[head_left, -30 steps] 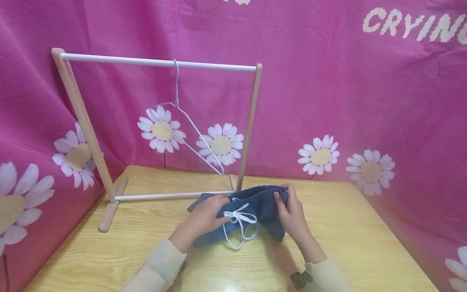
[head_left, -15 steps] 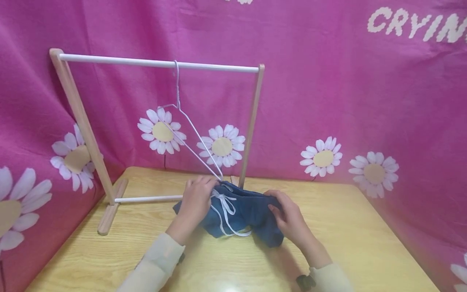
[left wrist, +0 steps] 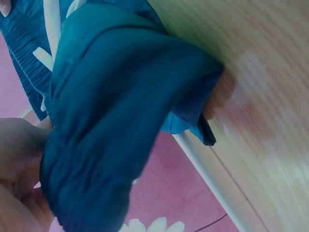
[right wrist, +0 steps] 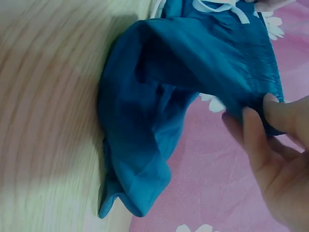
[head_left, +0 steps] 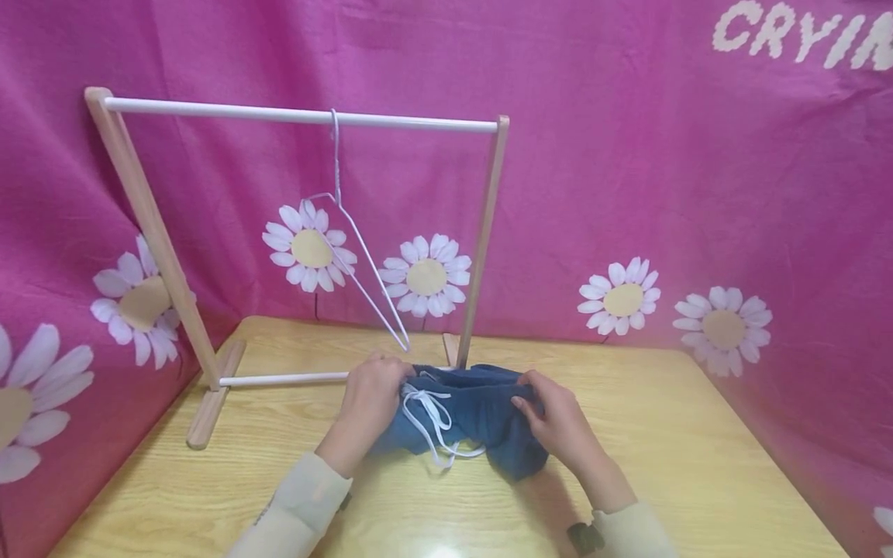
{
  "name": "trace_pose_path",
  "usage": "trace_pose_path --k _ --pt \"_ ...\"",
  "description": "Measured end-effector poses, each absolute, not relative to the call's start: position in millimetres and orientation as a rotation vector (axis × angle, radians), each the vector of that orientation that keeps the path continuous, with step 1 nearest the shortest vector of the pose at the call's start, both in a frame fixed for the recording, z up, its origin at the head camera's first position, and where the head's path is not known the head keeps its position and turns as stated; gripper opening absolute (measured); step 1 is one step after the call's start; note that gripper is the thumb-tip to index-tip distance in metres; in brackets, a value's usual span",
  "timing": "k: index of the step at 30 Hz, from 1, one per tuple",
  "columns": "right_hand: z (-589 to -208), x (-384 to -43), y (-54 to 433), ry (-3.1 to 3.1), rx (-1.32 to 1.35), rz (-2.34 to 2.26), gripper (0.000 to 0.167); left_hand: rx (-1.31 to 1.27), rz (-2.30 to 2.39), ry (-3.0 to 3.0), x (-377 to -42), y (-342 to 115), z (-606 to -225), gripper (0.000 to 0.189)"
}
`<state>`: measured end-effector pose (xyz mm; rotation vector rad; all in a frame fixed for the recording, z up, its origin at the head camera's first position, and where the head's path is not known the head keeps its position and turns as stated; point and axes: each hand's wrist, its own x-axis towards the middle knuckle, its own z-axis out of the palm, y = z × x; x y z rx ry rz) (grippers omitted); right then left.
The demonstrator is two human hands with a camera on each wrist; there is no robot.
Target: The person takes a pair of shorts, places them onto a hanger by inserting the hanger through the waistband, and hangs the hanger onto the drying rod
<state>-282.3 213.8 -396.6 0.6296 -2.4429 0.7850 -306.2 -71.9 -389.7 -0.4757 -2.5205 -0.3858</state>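
Dark blue drawstring shorts (head_left: 488, 422) are held up by the waistband just above the table, their legs drooping. A white drawstring (head_left: 436, 411) is tied in a bow at the front. At the waistband's left end, my left hand (head_left: 374, 391) grips the fabric; its fingertips are mostly hidden. My right hand (head_left: 558, 407) pinches the other end between thumb and fingers, as the right wrist view shows on the gathered elastic edge. A white wire hanger (head_left: 338, 167) hangs turned at an angle on the rack, its lower corner just behind the shorts and my left hand.
A small clothes rack (head_left: 244, 111) with wooden sides and white bars stands at the back left. The shorts hide part of its lower bar. Pink cloth (head_left: 600, 170) with daisies surrounds the wooden table (head_left: 670, 457) on the back and sides.
My left hand has moved left and up from beside the bow to the waistband's end. The waistband is spread wider. The hanger's lower corner has swung left.
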Motion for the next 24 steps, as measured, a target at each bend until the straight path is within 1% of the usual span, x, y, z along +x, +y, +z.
trace_pose_path --k 4,10,18,24 --pt "-394 -281 214 -2.435 0.607 0.883 0.015 -0.458 -0.387 -2.527 -305 -71 -388 0.033" --pt "-390 -280 211 -2.326 0.725 0.902 0.022 -0.466 -0.548 -2.49 -303 -70 -391 0.028" --pt "-392 -278 210 -2.309 0.938 0.835 0.027 -0.599 -0.625 -2.445 -303 -73 -399 0.027" --pt "-396 -275 211 -2.433 1.012 0.927 0.018 -0.633 -0.657 -2.431 -300 -76 -400 0.013"
